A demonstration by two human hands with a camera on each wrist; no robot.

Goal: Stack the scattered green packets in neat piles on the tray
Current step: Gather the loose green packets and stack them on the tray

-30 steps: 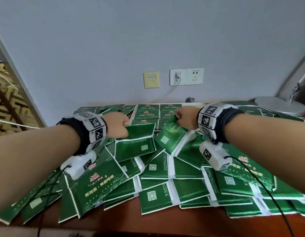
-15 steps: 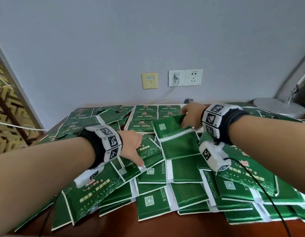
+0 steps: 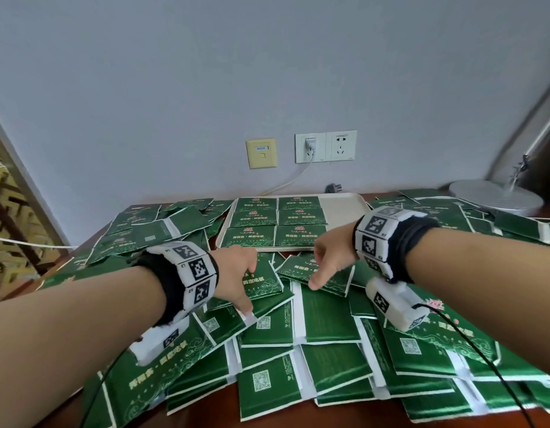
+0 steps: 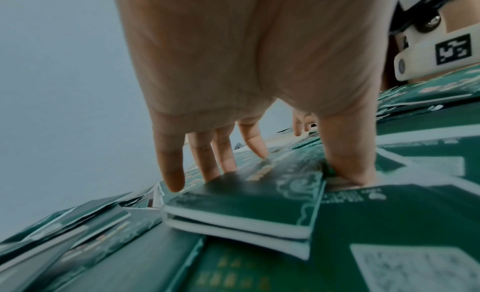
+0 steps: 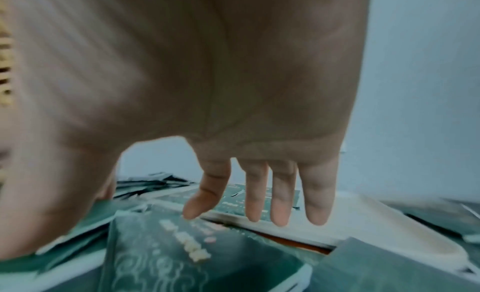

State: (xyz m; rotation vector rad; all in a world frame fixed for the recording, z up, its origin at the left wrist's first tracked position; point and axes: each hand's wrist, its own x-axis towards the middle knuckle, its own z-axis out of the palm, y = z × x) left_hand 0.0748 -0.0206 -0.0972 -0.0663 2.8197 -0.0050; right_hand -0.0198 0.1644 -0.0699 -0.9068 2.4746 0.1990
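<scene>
A cream tray (image 3: 344,211) at the back centre carries several neat piles of green packets (image 3: 276,223), and its right part is bare. In front of it loose packets cover the table. My left hand (image 3: 250,288) spreads over one green packet (image 3: 264,282). Straight fingers (image 4: 202,158) touch its top and the thumb presses at its edge. That packet (image 4: 246,197) lies flat on another. My right hand (image 3: 321,270) hangs open just above a second packet (image 3: 298,270) beside the tray's front rim (image 5: 389,234), holding nothing. In the right wrist view this packet (image 5: 182,255) is blurred.
More green packets lie heaped to the left (image 3: 162,227) and right (image 3: 452,211) of the tray. A round lamp base (image 3: 496,199) stands at the back right. A cable runs from the wall socket (image 3: 310,146). The brown table edge (image 3: 329,418) shows at the front.
Both hands held packets near the tray a second ago. The right hand laid its packet on the tray and drew back empty. The left hand came down onto the loose packets.
</scene>
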